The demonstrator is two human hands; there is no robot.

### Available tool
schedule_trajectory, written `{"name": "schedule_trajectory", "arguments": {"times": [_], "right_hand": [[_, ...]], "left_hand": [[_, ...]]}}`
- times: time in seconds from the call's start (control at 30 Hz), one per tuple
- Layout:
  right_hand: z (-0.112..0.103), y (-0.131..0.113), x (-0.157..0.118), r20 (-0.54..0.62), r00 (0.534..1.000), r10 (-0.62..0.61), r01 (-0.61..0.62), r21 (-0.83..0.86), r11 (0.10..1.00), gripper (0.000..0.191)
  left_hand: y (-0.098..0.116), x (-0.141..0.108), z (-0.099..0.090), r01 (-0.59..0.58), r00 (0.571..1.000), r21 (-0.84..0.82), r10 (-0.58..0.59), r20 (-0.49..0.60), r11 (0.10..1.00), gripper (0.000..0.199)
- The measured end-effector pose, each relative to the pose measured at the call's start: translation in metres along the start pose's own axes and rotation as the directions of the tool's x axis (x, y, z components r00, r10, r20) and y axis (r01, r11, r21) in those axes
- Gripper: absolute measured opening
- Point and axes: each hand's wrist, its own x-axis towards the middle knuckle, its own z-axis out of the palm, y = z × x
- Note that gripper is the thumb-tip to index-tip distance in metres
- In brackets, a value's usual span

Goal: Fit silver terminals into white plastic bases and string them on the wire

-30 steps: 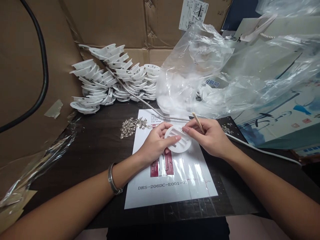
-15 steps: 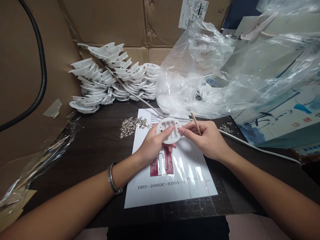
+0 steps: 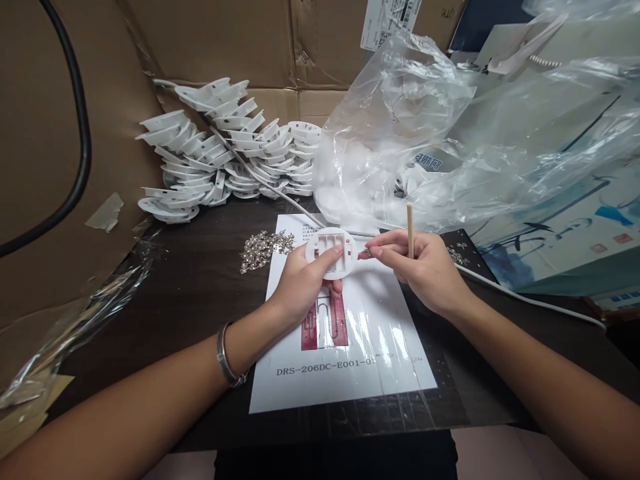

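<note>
My left hand [image 3: 300, 280] grips a round white plastic base [image 3: 349, 261] by its edge, thumb across the slotted face. My right hand [image 3: 425, 270] is just to the right of it, apart from the base. Between its thumb and index fingertips sits a small metal piece [image 3: 369, 251], too tiny to make out fully. A thin wooden stick [image 3: 411, 227] stands up out of the same hand, tucked among the fingers. Under both hands lies a printed sheet [image 3: 345, 393] with a red picture. Left of the base is a heap of small metal clips [image 3: 263, 252].
Stacked white plastic bases [image 3: 195, 167] rise at the back left, with a grey cable [image 3: 270, 193] running across them and the table. A clear plastic bag [image 3: 380, 147] bulges at the back. Loose metal bits [image 3: 457, 255] lie right. Cardboard [image 3: 215, 40] walls the back.
My right hand has drawn back rightward from the base, and the metal piece now shows at its fingertips. The stick has tipped more upright. My left hand has shifted slightly left with the base.
</note>
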Motion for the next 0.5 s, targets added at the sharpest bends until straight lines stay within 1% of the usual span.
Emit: {"name": "schedule_trajectory", "arguments": {"times": [0.1, 0.2, 0.27, 0.37, 0.5], "right_hand": [[-0.0014, 0.0003, 0.0026, -0.021, 1.000, 0.013, -0.012, 0.040, 0.999, 0.017], [-0.0010, -0.0002, 0.0045, -0.040, 0.999, 0.019, -0.016, 0.066, 0.998, 0.022], [0.0002, -0.0008, 0.0050, -0.029, 0.999, 0.019, -0.017, 0.079, 0.997, 0.026], [0.0025, -0.0005, 0.0042, 0.009, 1.000, 0.016, -0.016, 0.084, 0.996, 0.028], [0.0050, 0.0027, 0.0021, 0.016, 1.000, -0.003, 0.003, 0.011, 1.000, 0.027]], "left_hand": [[-0.0007, 0.0007, -0.0008, 0.017, 1.000, 0.058, -0.018, 0.023, 0.998, 0.022], [0.0001, 0.0000, -0.0007, 0.016, 0.995, 0.145, -0.030, 0.096, 0.989, 0.023], [0.0015, -0.0013, 0.0004, 0.017, 0.991, 0.194, -0.043, 0.129, 0.981, 0.020], [0.0037, -0.0029, 0.0026, 0.039, 0.989, 0.236, -0.072, 0.132, 0.971, 0.016], [0.0042, -0.0037, 0.0040, 0.039, 0.988, 0.245, -0.075, 0.139, 0.969, 0.019]]}}
